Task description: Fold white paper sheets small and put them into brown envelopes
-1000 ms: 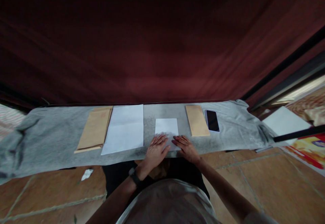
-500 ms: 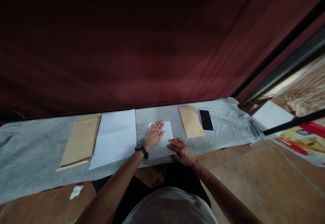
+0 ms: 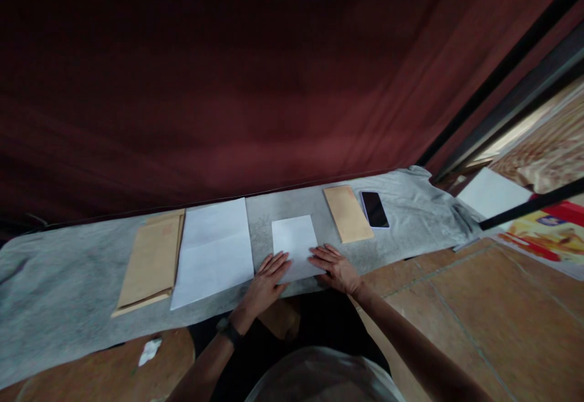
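A small white sheet [image 3: 295,238], apparently folded, lies flat on the grey cloth [image 3: 59,280] in front of me. My left hand [image 3: 266,281] touches its lower left edge, fingers extended. At the lower right edge rests my right hand [image 3: 336,268], its fingers spread on the paper. Both hands are open and grip nothing. Larger white sheets [image 3: 214,250] lie to the left, beside a stack of brown envelopes [image 3: 150,262]. To the right of the small sheet is a single brown envelope [image 3: 348,213], with a phone [image 3: 375,209] next to it.
A dark red curtain [image 3: 274,86] hangs behind the cloth-covered surface. Black bars [image 3: 529,204] and a colourful printed box [image 3: 552,232] are at the right. Below are the tiled floor [image 3: 511,304] and a scrap of white tissue [image 3: 149,351].
My left hand has slid down from the middle of the small sheet to its lower left edge. My right hand stays at the lower right edge. The view has shifted slightly.
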A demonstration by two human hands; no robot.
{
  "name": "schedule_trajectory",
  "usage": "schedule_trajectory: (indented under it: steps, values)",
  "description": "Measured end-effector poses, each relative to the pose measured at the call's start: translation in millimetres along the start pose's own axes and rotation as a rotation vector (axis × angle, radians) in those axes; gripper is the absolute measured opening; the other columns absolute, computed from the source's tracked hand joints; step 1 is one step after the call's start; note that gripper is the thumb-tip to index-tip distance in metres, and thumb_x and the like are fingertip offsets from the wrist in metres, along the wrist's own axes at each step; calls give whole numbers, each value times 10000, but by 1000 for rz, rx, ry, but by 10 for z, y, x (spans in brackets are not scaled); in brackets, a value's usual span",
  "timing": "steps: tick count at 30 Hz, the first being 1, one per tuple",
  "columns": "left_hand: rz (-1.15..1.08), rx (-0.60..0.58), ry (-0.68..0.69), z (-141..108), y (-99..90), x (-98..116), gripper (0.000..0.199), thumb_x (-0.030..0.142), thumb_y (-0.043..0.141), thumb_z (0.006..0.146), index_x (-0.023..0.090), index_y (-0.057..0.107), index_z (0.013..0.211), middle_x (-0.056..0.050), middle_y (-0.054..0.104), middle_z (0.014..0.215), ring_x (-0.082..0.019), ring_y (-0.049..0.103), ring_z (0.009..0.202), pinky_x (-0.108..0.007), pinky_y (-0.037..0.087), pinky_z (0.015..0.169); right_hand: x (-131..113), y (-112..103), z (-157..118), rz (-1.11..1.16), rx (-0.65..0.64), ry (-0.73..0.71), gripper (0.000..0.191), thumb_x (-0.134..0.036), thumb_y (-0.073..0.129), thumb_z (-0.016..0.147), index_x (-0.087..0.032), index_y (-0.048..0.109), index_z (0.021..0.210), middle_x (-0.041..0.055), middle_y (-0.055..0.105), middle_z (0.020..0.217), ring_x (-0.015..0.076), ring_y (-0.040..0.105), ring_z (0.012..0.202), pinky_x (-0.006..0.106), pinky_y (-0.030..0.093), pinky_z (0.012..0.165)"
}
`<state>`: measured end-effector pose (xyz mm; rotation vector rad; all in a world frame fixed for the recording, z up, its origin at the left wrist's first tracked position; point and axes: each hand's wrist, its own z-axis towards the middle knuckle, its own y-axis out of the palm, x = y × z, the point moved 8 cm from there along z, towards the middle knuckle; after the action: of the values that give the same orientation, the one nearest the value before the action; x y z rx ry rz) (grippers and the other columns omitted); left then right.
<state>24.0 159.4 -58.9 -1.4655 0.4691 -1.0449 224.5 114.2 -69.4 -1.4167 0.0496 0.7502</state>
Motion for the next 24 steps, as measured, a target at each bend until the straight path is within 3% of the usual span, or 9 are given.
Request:
schedule_trajectory:
  steps: [7, 14, 24]
  values:
    - [-17, 91, -19, -32, 85, -87, 564, 80, 526, 862, 201, 552, 1412, -81, 527, 1524, -215, 436, 1448, -467, 383, 1213, -3, 12, -7, -29, 22, -9, 496, -300, 627, 940, -268, 565, 1431, 60, 493, 1550, 242, 457, 1427, 519, 280, 1243]
    - [0, 123, -26, -33, 53, -36, 472, 177, 547, 916, 205, 580, 1386, -86, 554, 1497, -233, 466, 1426, -483, 399, 1204, -14, 33, -19, -69, 53, -10, 489, -295, 648, 925, -281, 588, 1410, 53, 504, 1541, 243, 474, 1415, 504, 297, 1236]
    - [-29, 120, -65, -4, 49, -46, 475, 174, 559, 890, 198, 601, 1363, -96, 584, 1464, -241, 487, 1408, -503, 389, 1206, -47, -6, -22, -67, 60, -17, 456, -288, 659, 935, -262, 609, 1388, 66, 526, 1523, 228, 504, 1393, 474, 314, 1230]
